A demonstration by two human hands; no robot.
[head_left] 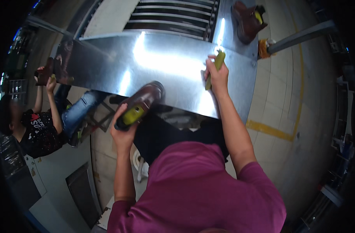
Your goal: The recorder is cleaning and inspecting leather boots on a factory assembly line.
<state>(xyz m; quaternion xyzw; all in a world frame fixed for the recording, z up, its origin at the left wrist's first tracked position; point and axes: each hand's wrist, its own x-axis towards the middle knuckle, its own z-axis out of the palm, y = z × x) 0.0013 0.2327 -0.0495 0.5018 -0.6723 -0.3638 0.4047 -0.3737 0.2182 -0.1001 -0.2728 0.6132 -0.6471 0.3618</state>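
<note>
My left hand (123, 134) is closed round the heel end of a dark brown boot (144, 97). A yellow-green insert, like a shoe last (134, 114), shows in the boot's opening. The boot's toe points away to the right, by the near edge of the metal table (103, 66). Over the table's right part, my right hand (219, 75) grips a long olive-green piece (218, 61). Its ends stick out above and below my fingers; whether it is a cloth or a stiff tool I cannot tell.
Another brown boot (247, 23) with a yellow-green inside stands at the table's far right. Beyond the table surface runs a conveyor with metal rollers (169, 17). At left, a co-worker (39, 130) holds a brown boot (45, 72). A grey post (302, 37) juts out at right.
</note>
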